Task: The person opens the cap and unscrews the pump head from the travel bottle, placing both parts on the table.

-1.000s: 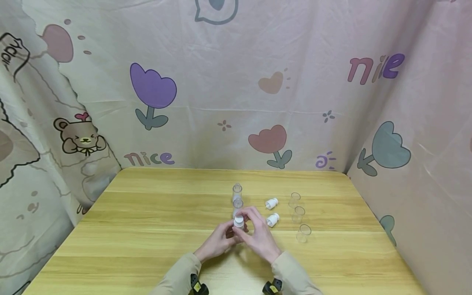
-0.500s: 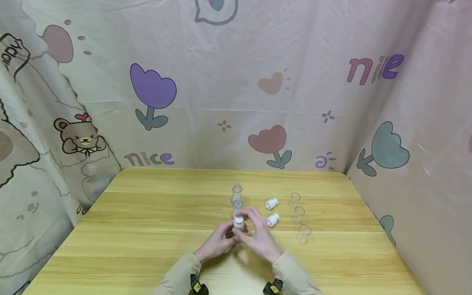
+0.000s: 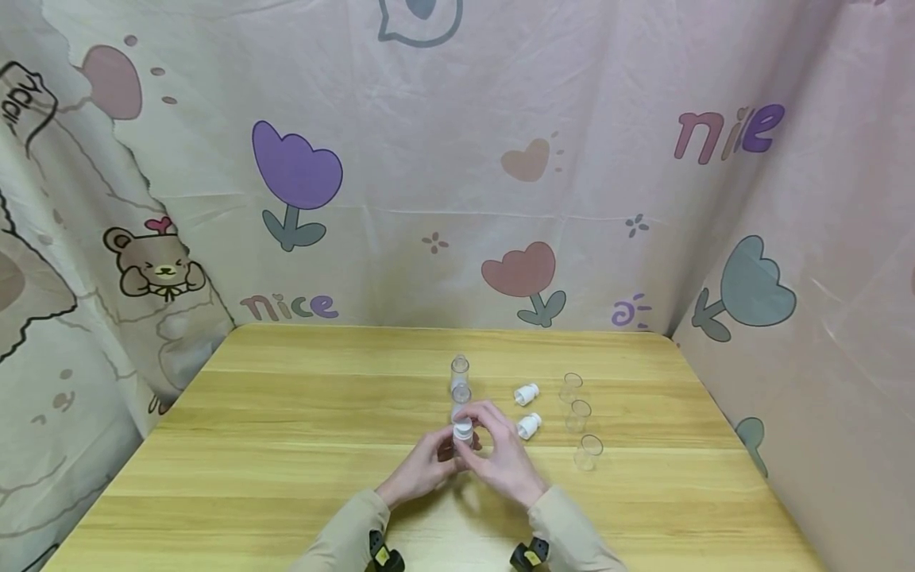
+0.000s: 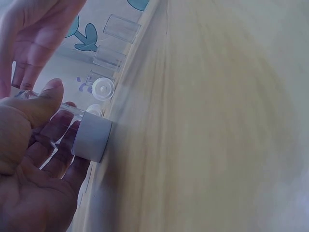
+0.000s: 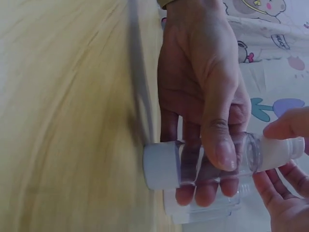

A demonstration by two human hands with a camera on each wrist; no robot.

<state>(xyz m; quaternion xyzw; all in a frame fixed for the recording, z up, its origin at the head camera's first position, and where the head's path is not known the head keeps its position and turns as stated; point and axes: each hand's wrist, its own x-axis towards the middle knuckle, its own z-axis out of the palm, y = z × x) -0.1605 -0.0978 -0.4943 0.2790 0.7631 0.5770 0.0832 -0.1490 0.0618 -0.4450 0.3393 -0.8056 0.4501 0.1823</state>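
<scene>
My left hand [image 3: 423,465] grips the clear barrel of a small upright bottle [image 5: 195,162], thumb on one side and fingers round the other. The bottle's white base [image 4: 92,137] sits right at the tabletop. At its top, my right hand [image 3: 499,461] pinches a white screw-on neck piece [image 5: 275,153] between thumb and fingers; from above its round white top [image 3: 463,428] shows between both hands. Behind the hands stand two similar clear bottles [image 3: 460,372] in a line, the nearer one partly hidden by my right fingers.
Right of the hands, two white neck pieces [image 3: 529,427] lie on their sides on the wooden table [image 3: 300,429]. Farther right, three clear open-topped cups [image 3: 588,453] form a row. A printed curtain [image 3: 400,270] hangs behind and at both sides.
My right thumb has shifted slightly along the white neck piece. The left hand, the bottle and the other things on the table keep their places.
</scene>
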